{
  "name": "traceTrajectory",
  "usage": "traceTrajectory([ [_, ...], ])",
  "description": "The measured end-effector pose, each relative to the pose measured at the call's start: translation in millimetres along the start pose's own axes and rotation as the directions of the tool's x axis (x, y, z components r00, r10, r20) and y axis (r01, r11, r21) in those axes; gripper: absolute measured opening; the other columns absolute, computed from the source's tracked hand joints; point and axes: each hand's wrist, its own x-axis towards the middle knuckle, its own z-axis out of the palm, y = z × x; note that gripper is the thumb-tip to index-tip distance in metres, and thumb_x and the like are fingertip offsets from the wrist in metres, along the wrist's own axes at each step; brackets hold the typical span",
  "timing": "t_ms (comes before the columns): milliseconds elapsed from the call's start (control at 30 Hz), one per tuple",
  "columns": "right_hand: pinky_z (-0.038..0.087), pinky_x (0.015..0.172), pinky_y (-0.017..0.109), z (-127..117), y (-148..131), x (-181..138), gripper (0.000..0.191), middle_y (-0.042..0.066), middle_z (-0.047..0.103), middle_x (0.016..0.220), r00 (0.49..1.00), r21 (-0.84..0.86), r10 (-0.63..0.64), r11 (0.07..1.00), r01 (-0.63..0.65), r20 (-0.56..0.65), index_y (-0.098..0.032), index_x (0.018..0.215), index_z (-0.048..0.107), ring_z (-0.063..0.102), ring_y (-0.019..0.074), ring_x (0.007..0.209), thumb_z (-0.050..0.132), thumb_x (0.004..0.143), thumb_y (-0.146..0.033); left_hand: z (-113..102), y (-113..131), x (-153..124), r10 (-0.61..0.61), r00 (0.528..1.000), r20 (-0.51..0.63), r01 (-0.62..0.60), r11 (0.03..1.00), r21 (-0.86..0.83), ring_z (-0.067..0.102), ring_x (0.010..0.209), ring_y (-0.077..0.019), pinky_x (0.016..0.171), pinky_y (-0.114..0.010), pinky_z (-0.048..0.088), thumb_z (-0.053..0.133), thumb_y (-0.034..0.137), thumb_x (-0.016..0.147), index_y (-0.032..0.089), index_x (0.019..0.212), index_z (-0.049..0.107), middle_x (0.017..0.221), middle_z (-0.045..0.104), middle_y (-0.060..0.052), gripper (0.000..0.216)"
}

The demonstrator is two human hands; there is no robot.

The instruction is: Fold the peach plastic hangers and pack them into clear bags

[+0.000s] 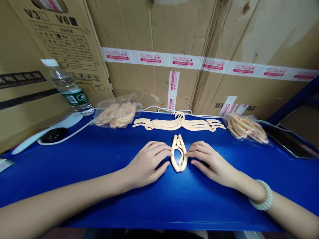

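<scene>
A small cream plastic folded hanger piece [179,153] lies on the blue table top [99,156] between my two hands. My left hand [147,164] rests flat on the table just left of it, fingers stretched toward it and touching its left edge. My right hand [211,162] lies flat on its right side, fingertips at its right edge; a pale bead bracelet [264,197] is on that wrist. Behind the piece lies a stack of unfolded cream hangers [179,123].
A clear bag of cream parts [117,114] sits at the back left, another bag [245,127] at the back right. A water bottle [68,88], a white and black device [53,134], a dark phone [289,142] and cardboard boxes [174,43] line the back.
</scene>
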Motion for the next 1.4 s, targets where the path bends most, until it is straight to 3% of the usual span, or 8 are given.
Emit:
traceTrajectory([
  [333,0.048,0.104,0.046,1.0,4.3,-4.4,0.04,0.009,0.061,0.125,0.999,0.011,0.039,0.999,-0.04,0.035,-0.027,0.141,0.056,0.054,0.0234,0.117,0.051,0.102,-0.022,-0.8,-2.7,0.6,-0.008,0.999,0.047,0.005,0.999,0.05,0.059,0.123,-0.0298,0.104,-0.051,0.045,0.053,0.022,0.097,0.016,0.125,0.061,0.131,0.068,-0.012,0.03],
  [500,0.048,0.106,0.046,0.4,3.1,-2.8,0.039,0.009,0.061,0.126,0.998,0.013,0.035,0.999,-0.036,0.045,-0.027,0.141,0.056,0.055,0.023,0.119,0.05,0.102,-0.022,-6.0,-5.5,0.6,-0.046,0.996,0.08,0.051,0.997,-0.056,0.06,0.125,-0.0278,0.106,-0.047,0.047,0.055,0.02,0.094,0.019,0.125,0.061,0.134,0.066,-0.011,0.031],
  [700,0.052,0.103,0.043,-6.1,13.5,-5.7,0.037,0.011,0.062,0.13,0.996,-0.016,0.076,0.997,-0.076,-0.039,-0.025,0.138,0.055,0.058,0.0234,0.121,0.05,0.102,-0.026,-10.9,-20.6,2.8,-0.167,0.984,-0.066,0.149,0.965,-0.216,0.063,0.122,-0.0236,0.106,-0.04,0.05,0.054,0.021,0.096,0.019,0.119,0.063,0.131,0.068,-0.01,0.025],
  [867,0.052,0.105,0.05,-21.5,44.5,-12.9,0.036,0.014,0.063,0.132,0.978,-0.194,0.174,0.961,-0.194,-0.116,-0.022,0.135,0.057,0.06,0.0287,0.123,0.049,0.101,-0.033,-8.6,-30.8,4.6,-0.318,0.947,-0.053,0.285,0.903,-0.321,0.069,0.107,-0.0217,0.095,-0.037,0.055,0.056,0.022,0.093,0.02,0.112,0.067,0.115,0.074,-0.006,0.022],
  [1100,0.037,0.118,0.056,-28.9,80.4,-22.1,0.062,0.024,0.046,0.153,0.943,-0.367,0.313,0.868,-0.333,-0.114,-0.011,0.15,0.044,0.044,0.036,0.143,0.044,0.1,-0.047,-9.1,-29.6,2.7,-0.244,0.969,-0.042,0.219,0.926,-0.307,0.068,0.109,-0.0206,0.098,-0.037,0.052,0.055,0.018,0.093,0.02,0.108,0.067,0.115,0.073,-0.006,0.019],
  [1267,0.029,0.12,0.06,-23.4,89.7,-25.8,0.077,0.022,0.028,0.165,0.913,-0.416,0.407,0.824,-0.385,-0.037,-0.012,0.159,0.027,0.021,0.0364,0.154,0.039,0.1,-0.059,-8.4,-30.7,2.6,-0.211,0.976,-0.057,0.184,0.934,-0.306,0.068,0.108,-0.0218,0.097,-0.039,0.053,0.055,0.018,0.094,0.02,0.103,0.067,0.115,0.073,-0.007,0.016],
  [1400,0.03,0.118,0.064,-23.3,93.0,-26.2,0.073,0.02,0.032,0.163,0.91,-0.439,0.412,0.812,-0.384,-0.034,-0.014,0.158,0.031,0.024,0.0377,0.153,0.039,0.1,-0.058,-8.3,-30.7,2.6,-0.207,0.977,-0.049,0.182,0.932,-0.315,0.068,0.108,-0.0222,0.097,-0.039,0.053,0.055,0.018,0.094,0.02,0.102,0.068,0.114,0.073,-0.008,0.015],
])
